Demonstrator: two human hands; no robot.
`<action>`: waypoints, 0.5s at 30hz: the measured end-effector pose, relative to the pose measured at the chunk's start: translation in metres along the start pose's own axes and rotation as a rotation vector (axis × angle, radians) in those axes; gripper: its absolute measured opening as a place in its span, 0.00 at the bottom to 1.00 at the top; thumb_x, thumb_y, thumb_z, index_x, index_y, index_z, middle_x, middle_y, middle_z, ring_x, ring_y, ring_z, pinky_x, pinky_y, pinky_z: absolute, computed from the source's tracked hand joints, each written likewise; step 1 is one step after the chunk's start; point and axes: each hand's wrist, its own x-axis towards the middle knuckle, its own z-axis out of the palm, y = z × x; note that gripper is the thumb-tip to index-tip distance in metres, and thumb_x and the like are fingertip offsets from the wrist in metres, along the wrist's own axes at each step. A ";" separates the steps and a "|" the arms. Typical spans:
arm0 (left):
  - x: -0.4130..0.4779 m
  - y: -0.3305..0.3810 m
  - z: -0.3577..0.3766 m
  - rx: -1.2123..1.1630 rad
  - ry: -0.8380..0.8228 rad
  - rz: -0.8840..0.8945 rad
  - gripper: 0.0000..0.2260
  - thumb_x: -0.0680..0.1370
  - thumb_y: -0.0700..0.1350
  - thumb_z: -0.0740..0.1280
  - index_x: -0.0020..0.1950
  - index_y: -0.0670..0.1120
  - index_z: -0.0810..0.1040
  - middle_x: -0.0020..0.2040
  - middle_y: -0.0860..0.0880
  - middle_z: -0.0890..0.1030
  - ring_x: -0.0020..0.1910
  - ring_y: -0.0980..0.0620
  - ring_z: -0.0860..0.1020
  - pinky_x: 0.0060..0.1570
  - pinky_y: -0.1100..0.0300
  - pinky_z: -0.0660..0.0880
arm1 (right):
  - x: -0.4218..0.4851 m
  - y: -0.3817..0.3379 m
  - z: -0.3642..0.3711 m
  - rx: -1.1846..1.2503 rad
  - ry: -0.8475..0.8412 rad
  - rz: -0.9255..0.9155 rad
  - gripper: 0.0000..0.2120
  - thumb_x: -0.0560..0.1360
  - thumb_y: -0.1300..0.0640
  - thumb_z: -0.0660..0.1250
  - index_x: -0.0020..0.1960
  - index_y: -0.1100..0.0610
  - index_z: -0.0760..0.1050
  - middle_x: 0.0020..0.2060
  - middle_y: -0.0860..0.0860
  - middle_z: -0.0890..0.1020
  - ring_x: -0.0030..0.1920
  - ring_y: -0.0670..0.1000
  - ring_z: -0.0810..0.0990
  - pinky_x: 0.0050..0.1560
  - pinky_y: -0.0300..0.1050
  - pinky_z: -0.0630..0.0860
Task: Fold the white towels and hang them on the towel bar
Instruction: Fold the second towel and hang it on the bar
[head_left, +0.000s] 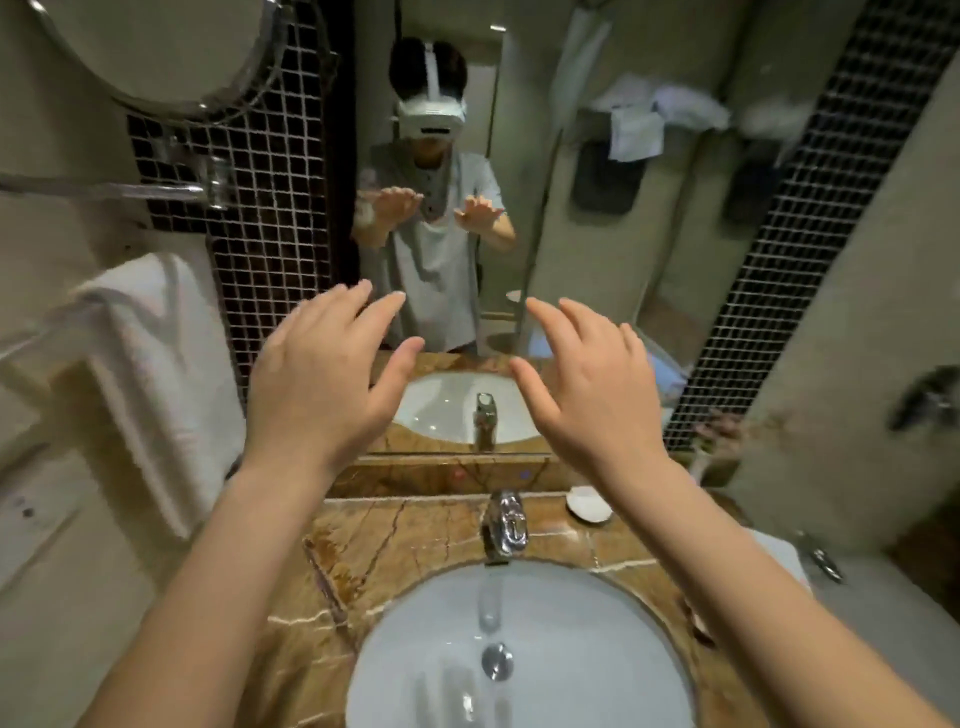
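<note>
Left hand (322, 384) and right hand (587, 395) hover above the veined brown marble countertop (395, 545), fingers straight and spread, grasping nothing. A folded white terry towel (156, 374) hangs on the wall beyond the countertop's left edge, apart from both hands.

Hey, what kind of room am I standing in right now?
A bathroom, possibly a hotel's. A white sink with a chrome faucet sits in a brown marble counter, a wall mirror rises behind it, and a white towel hangs on the left.
</note>
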 end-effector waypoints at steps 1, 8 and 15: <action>0.003 0.012 0.009 -0.035 -0.007 0.033 0.26 0.78 0.59 0.50 0.68 0.47 0.73 0.66 0.44 0.75 0.67 0.45 0.71 0.64 0.48 0.67 | -0.007 0.014 -0.006 -0.035 0.000 0.038 0.27 0.76 0.39 0.52 0.70 0.50 0.67 0.66 0.52 0.74 0.67 0.53 0.71 0.67 0.58 0.65; 0.016 0.130 0.073 -0.257 -0.091 0.275 0.25 0.78 0.59 0.51 0.65 0.46 0.75 0.63 0.43 0.77 0.63 0.43 0.74 0.60 0.49 0.71 | -0.071 0.119 -0.049 -0.252 -0.027 0.282 0.26 0.76 0.40 0.53 0.70 0.50 0.68 0.63 0.49 0.76 0.63 0.52 0.74 0.66 0.58 0.67; 0.010 0.263 0.127 -0.377 -0.139 0.470 0.24 0.79 0.58 0.51 0.66 0.46 0.75 0.63 0.44 0.77 0.63 0.44 0.74 0.60 0.50 0.70 | -0.142 0.220 -0.075 -0.354 0.007 0.437 0.23 0.77 0.43 0.57 0.69 0.52 0.69 0.62 0.50 0.77 0.62 0.53 0.75 0.65 0.60 0.69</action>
